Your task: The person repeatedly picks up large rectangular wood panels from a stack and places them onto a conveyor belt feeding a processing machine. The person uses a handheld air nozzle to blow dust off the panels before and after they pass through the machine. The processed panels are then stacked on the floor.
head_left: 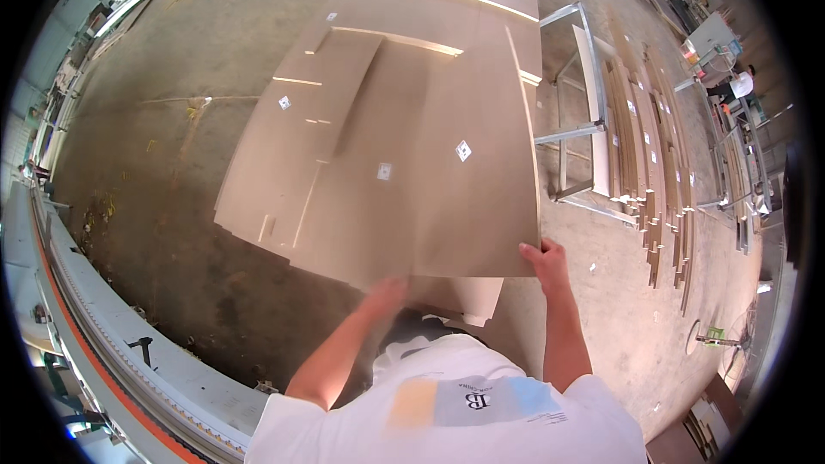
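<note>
- Concrete floor (172, 206), workshop; stacked boards (344, 163) centre frame, metal rack (571, 133) to the right.
- Right hand (543, 259) grip closed on top board (464, 206) near edge.
- Left hand (387, 292) blurred under the board, grip unclear.

Stained concrete floor (172, 206), metal frame (571, 112), leaning wood strips (653, 163), grey machine rail (112, 335) at left.

The large tan fibreboard panels (412, 137) stacked here look smooth and matt, with paler raw edges and small white paper stickers (463, 150) stuck on. The grey concrete floor (172, 146) is rough, dusty and stained. Beside the stack stands a bare silvery metal frame (571, 133), dully shiny. Narrow wooden strips (653, 172) lie matt on the floor. The person's white cloth shirt (455, 404) looks soft
</note>
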Demonstrator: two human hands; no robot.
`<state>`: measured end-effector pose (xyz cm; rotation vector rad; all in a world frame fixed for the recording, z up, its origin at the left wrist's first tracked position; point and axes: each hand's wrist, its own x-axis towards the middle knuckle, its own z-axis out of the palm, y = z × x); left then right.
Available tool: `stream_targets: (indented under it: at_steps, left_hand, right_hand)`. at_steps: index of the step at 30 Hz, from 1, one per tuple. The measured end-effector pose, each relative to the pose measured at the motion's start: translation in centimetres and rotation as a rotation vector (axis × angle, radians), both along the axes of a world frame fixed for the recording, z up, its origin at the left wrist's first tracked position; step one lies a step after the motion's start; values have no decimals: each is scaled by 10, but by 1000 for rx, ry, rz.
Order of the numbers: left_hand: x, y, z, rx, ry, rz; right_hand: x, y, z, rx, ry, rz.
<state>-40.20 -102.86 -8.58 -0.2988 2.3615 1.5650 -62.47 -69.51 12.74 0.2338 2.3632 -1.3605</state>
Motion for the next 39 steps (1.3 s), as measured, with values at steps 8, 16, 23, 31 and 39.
stream_targets:
  at_steps: [8, 16, 23, 31, 39]
  left_hand:
    - [-209, -22, 65, 1006, 111, 307]
    - [-349, -40, 105, 781, -182, 585]
    - [-290, -16, 33, 567, -183, 662]
    - [-40, 158, 54, 1246, -176, 1319]
    - [121, 339, 62, 1489, 379, 1557]
  right_hand:
    - [8, -65, 55, 537, 381, 303]
    - [67, -51, -43, 741, 618, 455]
    - [85, 13, -38, 765, 536, 518]
    - [110, 165, -52, 432, -1, 349]
    - [13, 261, -154, -440, -688, 161]
